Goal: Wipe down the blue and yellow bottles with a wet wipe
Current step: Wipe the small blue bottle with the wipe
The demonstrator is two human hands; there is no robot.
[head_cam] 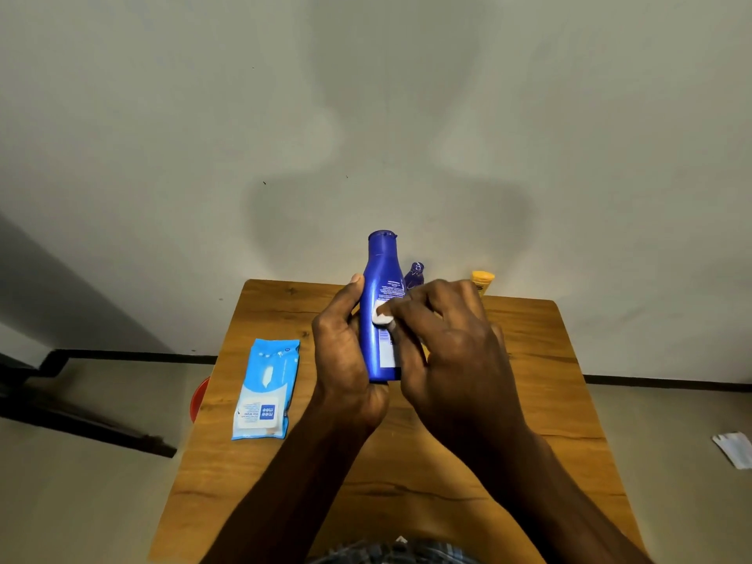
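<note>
My left hand [344,356] grips a tall blue bottle [381,278] above the wooden table [541,360], cap up, its back label facing me. My right hand [451,343] pinches a small white wet wipe [381,315] and presses it against the bottle's middle. A yellow bottle [483,280] stands at the table's far edge, mostly hidden behind my right hand. A smaller purple-blue bottle [414,274] stands just behind the held bottle.
A light blue pack of wet wipes [266,390] lies flat on the table's left side. A red object [199,398] peeks out under the table's left edge. A white scrap [734,447] lies on the floor at right. The wall is close behind the table.
</note>
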